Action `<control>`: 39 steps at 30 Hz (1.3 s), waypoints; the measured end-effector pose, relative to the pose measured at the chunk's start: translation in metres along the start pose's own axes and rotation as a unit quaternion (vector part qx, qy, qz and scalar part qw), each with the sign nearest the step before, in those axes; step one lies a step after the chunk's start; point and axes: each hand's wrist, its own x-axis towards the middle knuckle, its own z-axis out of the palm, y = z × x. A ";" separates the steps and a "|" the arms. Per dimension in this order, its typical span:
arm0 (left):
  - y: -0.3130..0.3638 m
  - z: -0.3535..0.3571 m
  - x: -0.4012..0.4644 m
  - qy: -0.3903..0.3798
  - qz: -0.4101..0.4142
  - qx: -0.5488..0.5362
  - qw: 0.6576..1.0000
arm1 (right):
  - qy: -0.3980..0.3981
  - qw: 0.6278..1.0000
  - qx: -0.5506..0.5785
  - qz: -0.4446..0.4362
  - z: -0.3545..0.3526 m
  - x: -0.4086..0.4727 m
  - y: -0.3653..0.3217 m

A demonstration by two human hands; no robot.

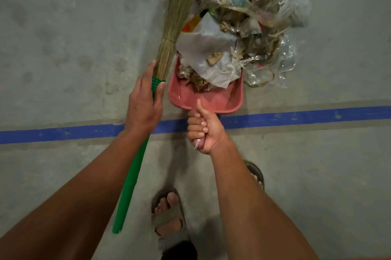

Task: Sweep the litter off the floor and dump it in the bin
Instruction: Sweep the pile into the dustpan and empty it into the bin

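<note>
Two sandalled feet (169,213) stand at the bottom centre of the frame on the grey concrete floor (63,37), just short of a blue painted line (296,114) that crosses from left to right. Above the feet, the right hand (204,130) is curled tight round the dustpan's handle, thumb pointing up toward the pan. The left hand (146,101) is wrapped round the broom (165,52) where its green shaft meets the straw head, fingers closed on it. The pink dustpan (203,98) lies on the floor just past the blue line, mouth turned toward the upper part of the frame.

Some of the litter (243,12) already lies inside the pan: a white plastic bag and dry scraps. Most of it is heaped beyond the pan's mouth, toward the upper right, with clear wrappers trailing off the pan's right side. The straw head lies along the left edge of the heap.

The step in hand looks like gathering into the pan. Next, the broom probably needs to reach behind the far side of the heap and draw it toward the pan, held steady. No bin is in view.
</note>
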 end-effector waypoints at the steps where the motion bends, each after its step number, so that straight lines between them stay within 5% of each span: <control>1: 0.002 0.002 0.012 -0.008 0.017 0.005 1.000 | -0.001 1.000 -0.001 -0.004 0.000 0.001 -0.010; 8: 0.009 0.021 0.082 -0.149 0.075 0.084 0.982 | 0.011 0.998 -0.057 0.014 -0.005 -0.012 -0.044; 14: -0.020 0.018 0.045 -0.290 0.096 0.148 0.940 | 0.060 0.993 -0.096 0.035 -0.006 -0.027 -0.052; 22: -0.014 -0.005 0.016 -0.228 0.075 0.129 0.962 | 0.066 0.993 -0.098 0.030 -0.013 -0.041 -0.044; 29: 0.005 -0.007 0.006 -0.281 0.068 0.168 0.942 | 0.084 0.989 -0.121 0.034 0.005 -0.068 -0.040; 39: 0.129 -0.094 -0.071 -0.278 0.068 0.172 0.943 | 0.103 0.982 -0.144 0.062 0.065 -0.202 0.000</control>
